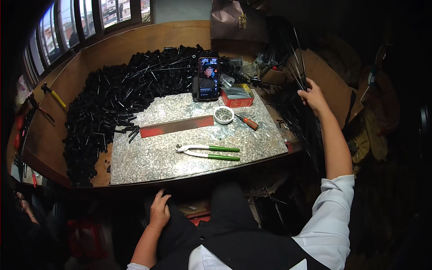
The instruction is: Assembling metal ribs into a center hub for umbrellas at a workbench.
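Observation:
My right hand (312, 96) reaches out to the right of the work slab, its fingers closed round a bunch of thin dark rods (299, 67). More black rods hang below that hand. Down by my thigh, just under the table's front edge, my left hand (159, 210) is empty with its fingers apart. On the speckled stone slab (148, 166) lie pincers with green handles (223, 153). Behind them are a long red-brown bar (177, 126), a white bowl of small metal parts (223, 115) and an orange-handled screwdriver (247, 121).
A large heap of black plastic parts (108, 99) fills the left and back of the wooden-walled bench. A phone (208, 80) stands upright behind the slab, beside a red box (237, 98). A yellow-handled hammer (54, 94) hangs left. Another person's hand (27, 207) shows lower left.

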Demonstrator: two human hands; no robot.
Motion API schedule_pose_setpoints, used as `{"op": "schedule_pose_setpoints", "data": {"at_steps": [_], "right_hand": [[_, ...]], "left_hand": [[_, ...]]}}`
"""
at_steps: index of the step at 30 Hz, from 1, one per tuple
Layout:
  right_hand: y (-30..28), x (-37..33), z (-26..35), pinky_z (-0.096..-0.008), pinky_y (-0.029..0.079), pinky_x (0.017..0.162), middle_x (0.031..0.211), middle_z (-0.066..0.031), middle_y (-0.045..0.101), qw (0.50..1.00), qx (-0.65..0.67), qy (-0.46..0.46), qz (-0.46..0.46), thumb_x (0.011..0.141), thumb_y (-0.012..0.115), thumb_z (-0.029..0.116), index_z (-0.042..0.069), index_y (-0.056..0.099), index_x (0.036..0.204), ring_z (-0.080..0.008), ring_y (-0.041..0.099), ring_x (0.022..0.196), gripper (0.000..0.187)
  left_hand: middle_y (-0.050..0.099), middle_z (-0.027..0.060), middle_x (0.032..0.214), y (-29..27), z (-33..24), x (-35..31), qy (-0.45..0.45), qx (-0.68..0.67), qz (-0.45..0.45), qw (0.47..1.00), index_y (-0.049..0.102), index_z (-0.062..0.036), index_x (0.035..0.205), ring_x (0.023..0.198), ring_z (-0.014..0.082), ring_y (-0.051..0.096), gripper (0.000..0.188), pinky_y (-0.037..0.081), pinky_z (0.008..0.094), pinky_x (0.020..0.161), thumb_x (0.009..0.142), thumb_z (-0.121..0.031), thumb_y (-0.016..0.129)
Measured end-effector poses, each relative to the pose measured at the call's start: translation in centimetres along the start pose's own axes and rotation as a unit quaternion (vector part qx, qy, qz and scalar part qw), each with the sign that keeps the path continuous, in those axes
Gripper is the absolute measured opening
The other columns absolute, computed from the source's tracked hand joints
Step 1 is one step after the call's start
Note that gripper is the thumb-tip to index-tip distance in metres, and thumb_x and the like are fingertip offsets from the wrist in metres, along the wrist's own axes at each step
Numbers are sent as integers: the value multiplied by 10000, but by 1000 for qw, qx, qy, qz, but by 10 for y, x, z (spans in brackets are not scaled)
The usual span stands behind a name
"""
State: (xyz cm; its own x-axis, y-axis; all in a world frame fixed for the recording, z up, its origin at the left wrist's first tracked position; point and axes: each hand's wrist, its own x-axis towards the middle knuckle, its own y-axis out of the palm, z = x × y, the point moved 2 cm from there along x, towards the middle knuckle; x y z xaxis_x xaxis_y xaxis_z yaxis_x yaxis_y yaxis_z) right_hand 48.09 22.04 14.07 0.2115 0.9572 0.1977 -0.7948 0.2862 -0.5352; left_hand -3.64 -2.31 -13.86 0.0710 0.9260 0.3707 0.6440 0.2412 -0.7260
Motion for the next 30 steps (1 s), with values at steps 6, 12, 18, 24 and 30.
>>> {"op": "schedule_pose_setpoints", "data": {"at_steps": [6, 12, 18, 24, 30], "right_hand": [[26, -37, 53, -217, 410, 501, 708, -11, 499, 993, 83, -81, 15, 812, 628, -4, -6, 327, 1397, -79, 492, 600, 658], [52, -85, 92, -205, 420, 510, 753, -4, 501, 980, 123, -114, 105, 793, 661, 23, -16, 344, 1383, -71, 506, 623, 671], [53, -75, 95, -209, 409, 497, 754, -2, 507, 984, 86, -115, 101, 792, 652, 26, 3, 384, 1368, -69, 496, 619, 636], [8, -8, 57, -218, 402, 471, 740, -26, 551, 994, 34, -83, -55, 809, 636, 23, 5, 401, 1350, -79, 495, 594, 590], [-49, 39, 41, -240, 411, 419, 684, -44, 565, 991, -39, -16, -125, 818, 640, 11, 0, 380, 1365, -86, 506, 533, 605]], "left_hand": [[600, 226, 1145, -39, -87, 47, 122, -85, -68, 987, 609, 11, 1019, 1016, 368, 612, 282, 489, 375, 877, 749, 88, 580], [627, 204, 1092, -79, -126, 89, 156, -92, -128, 975, 613, 20, 1001, 955, 342, 632, 247, 504, 366, 826, 757, 63, 622], [630, 193, 1091, -87, -124, 94, 133, -104, -134, 977, 624, 10, 1001, 986, 331, 624, 239, 491, 370, 854, 766, 52, 625], [632, 188, 1105, -84, -117, 83, 120, -96, -118, 981, 621, 13, 995, 1027, 316, 617, 217, 471, 358, 898, 781, 50, 614], [632, 188, 1105, -81, -115, 81, 115, -91, -116, 982, 624, 7, 990, 1025, 321, 614, 219, 467, 362, 902, 775, 49, 618]]}}
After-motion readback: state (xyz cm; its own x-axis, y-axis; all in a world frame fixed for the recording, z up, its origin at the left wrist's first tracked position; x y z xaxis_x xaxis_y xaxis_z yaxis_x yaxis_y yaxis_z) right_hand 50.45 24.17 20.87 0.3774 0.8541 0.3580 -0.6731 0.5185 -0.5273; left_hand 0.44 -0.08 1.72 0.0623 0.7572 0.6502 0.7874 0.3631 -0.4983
